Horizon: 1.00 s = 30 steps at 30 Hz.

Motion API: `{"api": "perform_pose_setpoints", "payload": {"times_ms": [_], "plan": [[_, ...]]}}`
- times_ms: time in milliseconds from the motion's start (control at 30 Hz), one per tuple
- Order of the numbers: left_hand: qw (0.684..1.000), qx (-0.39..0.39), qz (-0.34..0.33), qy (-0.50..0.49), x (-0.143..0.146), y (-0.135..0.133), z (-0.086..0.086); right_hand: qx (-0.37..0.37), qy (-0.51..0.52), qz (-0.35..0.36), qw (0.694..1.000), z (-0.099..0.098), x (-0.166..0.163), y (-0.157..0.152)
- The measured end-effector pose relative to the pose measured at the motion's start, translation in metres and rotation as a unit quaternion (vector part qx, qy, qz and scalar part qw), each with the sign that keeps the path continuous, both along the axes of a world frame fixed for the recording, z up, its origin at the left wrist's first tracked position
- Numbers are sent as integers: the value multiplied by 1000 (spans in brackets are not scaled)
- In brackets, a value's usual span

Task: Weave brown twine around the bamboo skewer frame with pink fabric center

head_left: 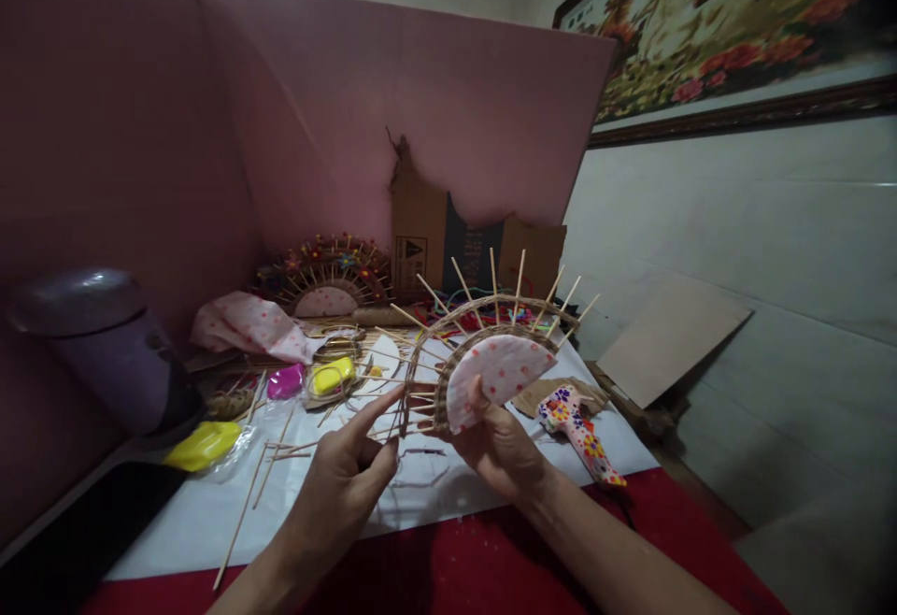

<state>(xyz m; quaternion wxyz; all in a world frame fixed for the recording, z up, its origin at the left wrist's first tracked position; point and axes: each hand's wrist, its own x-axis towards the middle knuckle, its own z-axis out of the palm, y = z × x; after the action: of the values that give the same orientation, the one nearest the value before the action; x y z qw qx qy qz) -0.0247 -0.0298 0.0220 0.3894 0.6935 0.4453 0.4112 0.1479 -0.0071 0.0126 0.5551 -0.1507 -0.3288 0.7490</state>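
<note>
My right hand (501,451) grips a half-round woven piece by its flat pink-dotted fabric centre (497,372), thumb in front. Thin wooden sticks (492,283) fan out from its curved edge. Brown twine (427,339) runs in an arc across the sticks, with a gap between it and the inner woven band. At the lower left end of that arc, my left hand (354,470) pinches the twine between thumb and index finger. The piece is held tilted above the white table covering.
A flower-patterned glue gun (578,433) lies at the right. Behind stands a similar fan-shaped piece with small flowers (329,283). Yellow (333,375) and magenta (285,380) packets, loose sticks (242,503) and a purple container (116,353) are at the left. Torn cardboard (420,222) leans at the back.
</note>
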Motion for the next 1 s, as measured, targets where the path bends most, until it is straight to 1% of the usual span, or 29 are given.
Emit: {"api": "perform_pose_setpoints", "payload": {"times_ms": [100, 200, 267, 333, 467, 733, 900, 1000], "plan": [[1000, 9, 14, -18, -1, 0, -2, -21, 16, -11, 1000, -1, 1, 1], [999, 35, 32, -13, -1, -1, -6, -38, 21, -23, 999, 0, 2, 1], [998, 51, 30, 2, -1, -1, -7, -42, 16, -31, 999, 0, 2, 1], [998, 60, 14, 19, 0, -1, -7, -36, 4, -28, 999, 1, 2, 1], [998, 50, -9, 34, 1, 0, -5, -15, -7, -5, 1000, 3, 0, 0], [1000, -8, -8, 1, 2, -2, -2, -7, 1, 7, 1000, 1, -1, -2], [1000, -11, -23, 0, 2, -2, 1, -14, -9, 16, 1000, 0, 0, -1], [1000, 10, -21, 14, 2, -3, -1, -12, -4, 22, 1000, -1, 0, 0]]}}
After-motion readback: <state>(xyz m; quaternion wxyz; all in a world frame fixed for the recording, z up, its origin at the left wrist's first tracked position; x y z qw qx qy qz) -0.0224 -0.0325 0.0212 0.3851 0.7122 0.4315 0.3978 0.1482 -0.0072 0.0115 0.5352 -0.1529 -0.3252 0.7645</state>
